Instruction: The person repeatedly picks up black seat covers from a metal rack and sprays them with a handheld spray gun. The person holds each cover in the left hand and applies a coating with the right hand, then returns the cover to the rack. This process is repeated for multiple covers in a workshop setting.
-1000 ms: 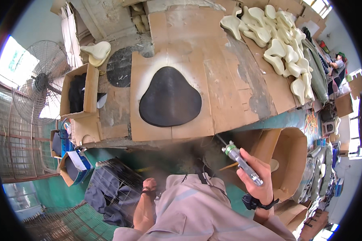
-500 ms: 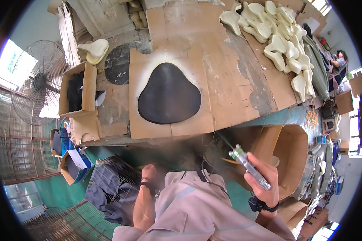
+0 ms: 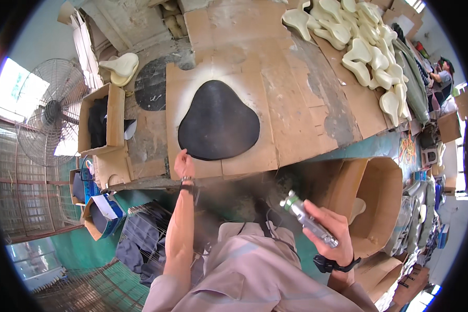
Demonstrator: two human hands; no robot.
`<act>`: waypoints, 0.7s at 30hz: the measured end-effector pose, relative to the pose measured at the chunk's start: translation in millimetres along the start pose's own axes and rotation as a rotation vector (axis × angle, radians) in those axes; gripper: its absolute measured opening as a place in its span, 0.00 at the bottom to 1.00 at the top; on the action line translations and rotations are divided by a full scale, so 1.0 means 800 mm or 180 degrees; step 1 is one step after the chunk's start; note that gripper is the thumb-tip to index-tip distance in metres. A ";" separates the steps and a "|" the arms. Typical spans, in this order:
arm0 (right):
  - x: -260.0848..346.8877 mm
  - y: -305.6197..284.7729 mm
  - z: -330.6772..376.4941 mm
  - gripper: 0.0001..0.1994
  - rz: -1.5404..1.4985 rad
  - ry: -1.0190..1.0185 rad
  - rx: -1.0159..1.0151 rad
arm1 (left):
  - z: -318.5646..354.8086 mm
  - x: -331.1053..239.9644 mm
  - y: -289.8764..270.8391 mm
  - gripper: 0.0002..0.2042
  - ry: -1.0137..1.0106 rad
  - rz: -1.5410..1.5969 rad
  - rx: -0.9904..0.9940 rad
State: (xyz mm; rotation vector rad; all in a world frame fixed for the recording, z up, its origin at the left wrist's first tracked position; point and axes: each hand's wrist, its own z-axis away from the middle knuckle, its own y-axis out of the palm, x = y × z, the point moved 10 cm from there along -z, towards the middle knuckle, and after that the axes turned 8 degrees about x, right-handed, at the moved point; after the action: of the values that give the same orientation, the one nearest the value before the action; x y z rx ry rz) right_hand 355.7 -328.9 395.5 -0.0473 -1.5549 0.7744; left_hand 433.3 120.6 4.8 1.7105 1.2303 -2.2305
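A black, rounded-triangular saddle cover [image 3: 218,122] lies flat on a cardboard sheet [image 3: 244,165] on the workbench, with a whitish haze around its far end. My left hand [image 3: 184,167] is at the cover's near left edge, its fingers curled and the fingertips closed on the rim. My right hand [image 3: 334,236] is wrapped round a silver spray gun [image 3: 311,219] with a green ring. I hold it in front of the bench, apart from the cover, its tip pointing up and left.
Cream foam saddles [image 3: 359,57] are heaped at the bench's far right; others [image 3: 120,66] lie far left. An open carton [image 3: 114,117] of dark pieces stands left, near a fan [image 3: 52,112]. A large carton [image 3: 382,208] is right, below the bench. Another person [image 3: 442,78] is far right.
My left hand has risen from beside my body to the near left edge of the saddle cover. My right hand has moved slightly left and down with the spray gun.
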 end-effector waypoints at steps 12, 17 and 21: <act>-0.043 -0.047 0.028 0.32 0.0232 0.0231 -0.0002 | -0.001 -0.081 0.029 0.14 -0.0063 -0.1667 0.0216; -0.044 -0.055 0.016 0.33 0.0127 0.0112 -0.0284 | -0.010 -0.042 0.024 0.09 -0.0453 0.0393 -0.0321; -0.047 -0.049 0.004 0.35 0.0005 0.0003 -0.0258 | -0.012 0.043 0.101 0.03 -0.2187 0.3489 0.0334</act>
State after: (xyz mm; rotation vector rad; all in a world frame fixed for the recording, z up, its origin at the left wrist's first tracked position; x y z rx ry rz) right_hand 375.3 -378.1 382.3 -0.1085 -1.5851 0.7122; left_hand 468.1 85.8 -68.2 1.0098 -0.0295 -1.8321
